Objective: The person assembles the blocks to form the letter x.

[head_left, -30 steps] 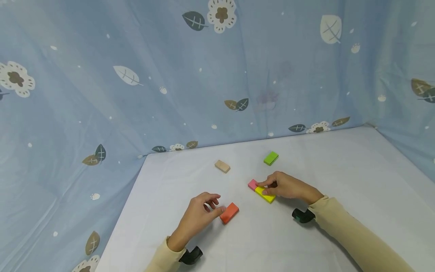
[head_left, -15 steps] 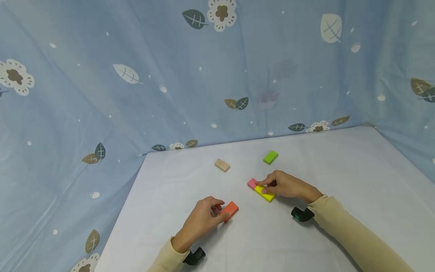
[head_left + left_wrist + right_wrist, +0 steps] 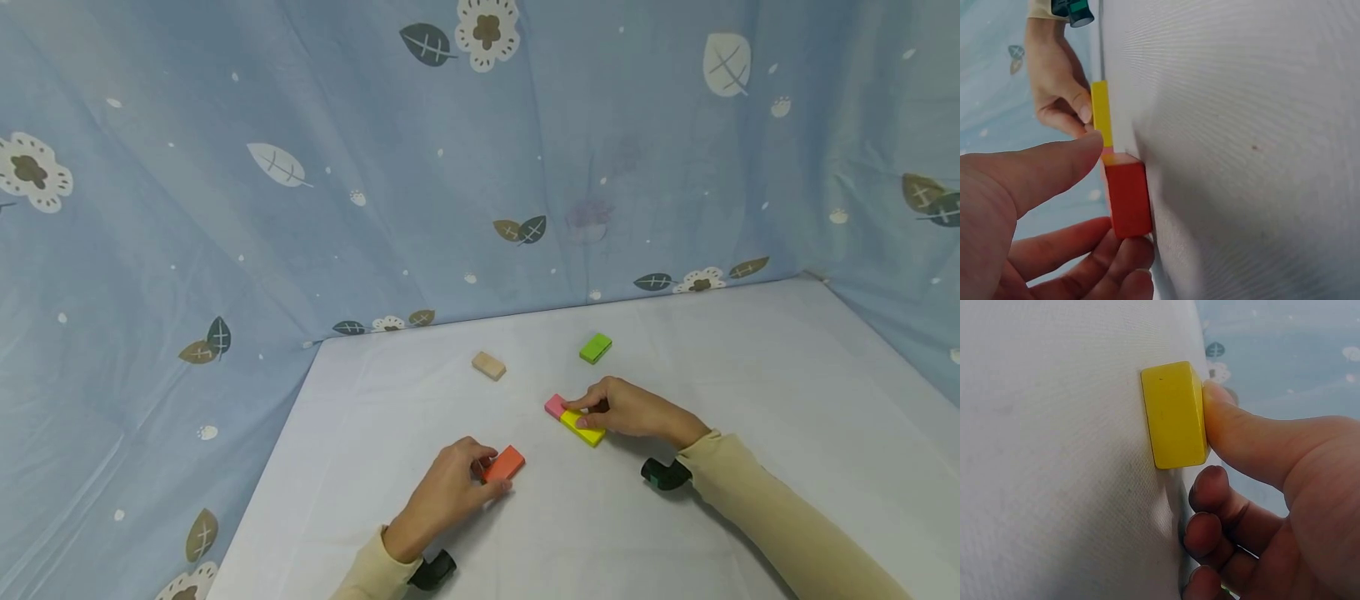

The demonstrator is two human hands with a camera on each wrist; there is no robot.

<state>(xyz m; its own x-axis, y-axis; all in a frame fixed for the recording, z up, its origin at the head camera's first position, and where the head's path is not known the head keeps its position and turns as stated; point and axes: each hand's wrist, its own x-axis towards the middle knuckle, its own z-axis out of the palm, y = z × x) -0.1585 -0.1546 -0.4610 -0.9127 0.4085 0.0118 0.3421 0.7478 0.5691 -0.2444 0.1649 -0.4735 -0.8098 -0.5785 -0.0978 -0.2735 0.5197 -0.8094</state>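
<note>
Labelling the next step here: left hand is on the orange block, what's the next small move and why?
Probably lift the orange block and carry it toward the yellow block. The left hand already pinches it, while the right hand steadies the yellow and pink block laid end to end.

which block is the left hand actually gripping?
The orange block: the left hand pinches it between thumb and fingers. The yellow block and pink block sit under the right hand; green and tan lie untouched.
</note>
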